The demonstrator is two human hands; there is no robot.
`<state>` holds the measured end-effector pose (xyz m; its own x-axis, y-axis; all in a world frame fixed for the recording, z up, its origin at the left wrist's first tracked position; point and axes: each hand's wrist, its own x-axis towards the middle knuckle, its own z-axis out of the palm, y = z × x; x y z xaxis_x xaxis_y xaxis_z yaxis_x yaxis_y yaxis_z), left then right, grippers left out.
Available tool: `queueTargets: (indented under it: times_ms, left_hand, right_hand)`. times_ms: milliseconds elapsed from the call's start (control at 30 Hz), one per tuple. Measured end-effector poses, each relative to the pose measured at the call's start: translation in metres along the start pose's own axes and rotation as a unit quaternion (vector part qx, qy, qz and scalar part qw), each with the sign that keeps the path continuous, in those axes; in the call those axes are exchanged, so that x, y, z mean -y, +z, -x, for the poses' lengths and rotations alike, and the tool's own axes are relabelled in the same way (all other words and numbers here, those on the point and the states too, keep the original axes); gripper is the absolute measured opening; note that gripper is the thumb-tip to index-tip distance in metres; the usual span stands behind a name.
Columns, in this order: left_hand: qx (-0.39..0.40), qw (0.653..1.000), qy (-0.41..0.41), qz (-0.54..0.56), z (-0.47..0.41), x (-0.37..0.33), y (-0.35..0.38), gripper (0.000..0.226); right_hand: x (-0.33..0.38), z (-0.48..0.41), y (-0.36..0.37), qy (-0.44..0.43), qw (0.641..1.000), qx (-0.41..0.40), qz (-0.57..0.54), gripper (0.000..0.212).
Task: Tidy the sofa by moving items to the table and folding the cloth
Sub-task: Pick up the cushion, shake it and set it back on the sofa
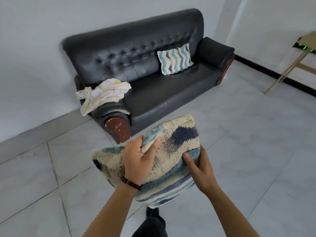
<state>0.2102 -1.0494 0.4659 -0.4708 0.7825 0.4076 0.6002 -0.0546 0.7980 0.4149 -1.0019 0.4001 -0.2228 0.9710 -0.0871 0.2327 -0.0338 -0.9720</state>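
Grips a wave-patterned cushion [174, 146] with left hand [136, 161] and right hand [200, 168]; beyond the hands, faces sofa [162, 94] bearing crumpled cloth [102, 93].

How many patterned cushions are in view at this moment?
2. One cushion leans against the sofa backrest at its right end; the other cushion is gripped by the left hand and right hand. None looks hidden.

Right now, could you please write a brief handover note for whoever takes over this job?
Both the left hand and the right hand grip the held cushion in front of the sofa.
The second cushion leans on the backrest; the crumpled cloth lies over the near armrest.
The table is at the right edge, top mostly out of view.
Done: one cushion picked up.
Remaining: both cushions to the table, fold the cloth.
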Motion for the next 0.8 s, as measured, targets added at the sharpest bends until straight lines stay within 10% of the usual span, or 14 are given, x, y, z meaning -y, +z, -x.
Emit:
queueTargets:
  times_ms: [400,800]
  left_hand:
    - [0.060,0.996,0.058,0.026,-0.278,0.015,0.140,0.042]
    - [0.003,1.000,0.010,-0.019,-0.556,0.046,0.295,0.046]
  right_hand:
    - [0.047,-0.267,-0.032,0.008,0.996,-0.077,-0.052,0.075]
    - [0.071,-0.644,-0.064,0.011,0.998,0.042,-0.047,0.066]
